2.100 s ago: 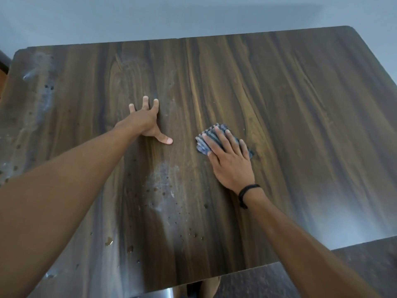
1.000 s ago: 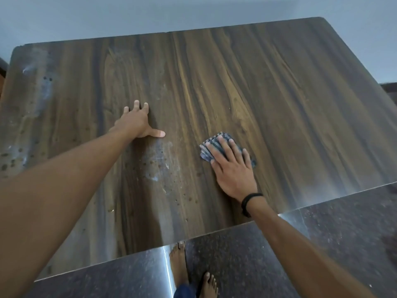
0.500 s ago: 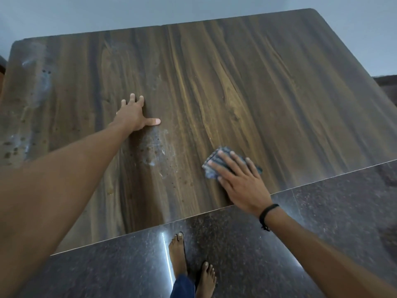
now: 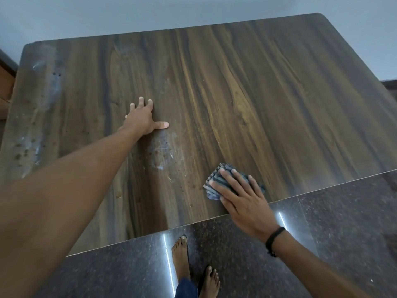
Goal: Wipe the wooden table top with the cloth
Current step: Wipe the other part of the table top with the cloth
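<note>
No writing shows anywhere. The right hand (image 4: pixel 240 198) lies flat with fingers spread, pressing a folded blue-grey striped cloth (image 4: pixel 217 181) onto the wooden table top (image 4: pixel 257 100) close to its near edge. The left hand (image 4: pixel 142 119) is stretched out, palm down, fingers splayed and holding nothing, just beyond a whitish speckled smear (image 4: pixel 163 151). A black wristband (image 4: pixel 274 237) circles the right wrist

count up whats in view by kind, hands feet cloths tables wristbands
hands: 2 (left hand flat on the table, right hand pressing the cloth)
feet: 2 (bare feet on the dark floor)
cloths: 1 (blue-grey cloth)
tables: 1 (wooden table)
wristbands: 1 (black wristband on the right wrist)
total: 7
</note>
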A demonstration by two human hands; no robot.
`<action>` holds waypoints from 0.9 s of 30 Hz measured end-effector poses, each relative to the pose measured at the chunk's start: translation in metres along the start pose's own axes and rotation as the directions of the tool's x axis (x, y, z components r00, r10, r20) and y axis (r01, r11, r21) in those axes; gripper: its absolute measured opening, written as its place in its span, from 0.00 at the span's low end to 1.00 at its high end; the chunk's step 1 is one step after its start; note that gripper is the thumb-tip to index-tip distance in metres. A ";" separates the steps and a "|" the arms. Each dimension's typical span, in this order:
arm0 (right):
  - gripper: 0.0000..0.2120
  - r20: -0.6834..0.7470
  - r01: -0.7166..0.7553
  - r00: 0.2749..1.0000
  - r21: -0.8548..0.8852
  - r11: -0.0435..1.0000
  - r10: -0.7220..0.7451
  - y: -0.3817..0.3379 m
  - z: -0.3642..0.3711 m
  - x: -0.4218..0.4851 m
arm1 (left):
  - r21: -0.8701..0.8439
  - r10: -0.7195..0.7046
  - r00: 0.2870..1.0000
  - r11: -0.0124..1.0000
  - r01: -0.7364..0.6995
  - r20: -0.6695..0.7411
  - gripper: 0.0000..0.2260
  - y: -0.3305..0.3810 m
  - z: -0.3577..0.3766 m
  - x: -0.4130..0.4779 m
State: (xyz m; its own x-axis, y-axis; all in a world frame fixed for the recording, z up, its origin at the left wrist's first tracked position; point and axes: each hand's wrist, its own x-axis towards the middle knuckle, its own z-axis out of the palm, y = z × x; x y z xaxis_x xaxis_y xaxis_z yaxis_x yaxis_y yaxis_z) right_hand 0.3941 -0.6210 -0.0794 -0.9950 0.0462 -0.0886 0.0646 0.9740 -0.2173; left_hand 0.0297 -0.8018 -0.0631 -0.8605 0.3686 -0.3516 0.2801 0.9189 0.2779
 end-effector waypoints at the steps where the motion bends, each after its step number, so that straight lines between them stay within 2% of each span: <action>1: 0.23 0.004 -0.056 0.998 -0.001 0.998 0.056 0.004 -0.006 0.010 | 0.003 -0.001 1.000 1.000 0.001 0.001 0.50 0.000 -0.001 0.000; 3: 0.24 0.024 -0.219 0.976 0.030 0.975 0.218 -0.007 -0.011 0.026 | 0.002 -0.010 1.000 1.000 0.010 0.021 0.50 0.001 -0.003 0.000; 4: 0.25 0.030 -0.225 0.974 0.031 0.974 0.224 -0.020 -0.007 0.026 | 0.003 -0.010 1.000 1.000 0.010 0.023 0.50 0.001 -0.003 0.000; 7: 0.24 0.015 0.043 0.999 -0.022 0.999 -0.043 -0.042 0.009 0.003 | 0.010 -0.008 1.000 1.000 0.008 0.009 0.50 0.001 -0.002 -0.001; 8: 0.24 0.027 0.063 0.998 -0.021 0.998 -0.062 -0.036 0.007 0.002 | 0.008 -0.009 1.000 1.000 0.009 0.008 0.50 0.001 -0.001 0.000; 12: 0.24 -0.008 -0.200 0.980 0.030 0.979 0.200 -0.031 0.000 0.012 | 0.000 -0.011 1.000 1.000 0.011 0.016 0.51 0.000 -0.001 0.000; 16: 0.23 -0.024 0.015 1.000 -0.036 0.999 -0.016 -0.024 0.008 -0.018 | 0.002 -0.008 1.000 1.000 0.008 0.001 0.50 0.001 0.001 0.001; 17: 0.23 -0.021 -0.008 1.000 -0.036 0.999 0.007 -0.015 0.005 -0.014 | 0.003 -0.007 1.000 1.000 0.007 -0.003 0.50 0.002 0.001 0.001; 20: 0.24 -0.030 -0.236 0.971 0.046 0.971 0.238 -0.023 -0.003 0.019 | 0.004 -0.003 1.000 1.000 0.003 -0.002 0.50 0.001 -0.001 0.002; 21: 0.24 -0.008 -0.233 0.972 0.056 0.971 0.233 -0.036 0.000 0.025 | 0.005 -0.002 1.000 1.000 0.002 -0.002 0.50 0.001 -0.001 0.001; 24: 0.24 0.002 0.007 1.000 0.027 1.000 -0.007 -0.050 0.009 0.036 | 0.006 0.004 1.000 1.000 -0.004 -0.006 0.51 0.003 -0.001 0.002; 25: 0.24 0.003 0.022 1.000 0.033 0.999 -0.022 -0.043 0.003 0.051 | 0.009 0.000 1.000 1.000 0.000 -0.005 0.51 0.003 -0.002 0.002; 27: 0.24 0.006 -0.109 0.994 0.089 0.990 0.108 -0.030 -0.010 0.093 | 0.018 -0.010 1.000 1.000 0.010 -0.001 0.51 0.004 -0.004 0.002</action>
State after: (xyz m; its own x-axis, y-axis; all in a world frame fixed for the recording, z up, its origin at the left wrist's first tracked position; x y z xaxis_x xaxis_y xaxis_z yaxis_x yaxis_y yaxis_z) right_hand 0.2986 -0.6432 -0.0715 -0.9816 0.1503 -0.1176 0.1788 0.9395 -0.2923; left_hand 0.0272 -0.7981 -0.0596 -0.8638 0.3595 -0.3529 0.2792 0.9248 0.2586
